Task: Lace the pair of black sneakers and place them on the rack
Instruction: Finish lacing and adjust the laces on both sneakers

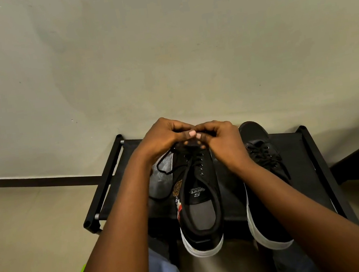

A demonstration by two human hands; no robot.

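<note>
Together, both hands [195,137] pinch the lace [166,160] over the left sneaker [198,202]

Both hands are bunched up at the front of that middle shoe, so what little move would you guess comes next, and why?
Probably pulling the lace end through a front eyelet and drawing it snug. Both the left hand and right hand pinch the lace near the toe of the middle sneaker, several eyelets nearer the tongue look unthreaded, and a slack loop lies to its left on the rack. The other sneaker looks laced already.

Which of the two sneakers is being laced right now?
The left sneaker, where both hands pinch its lace. The right sneaker sits untouched, already laced.
</note>
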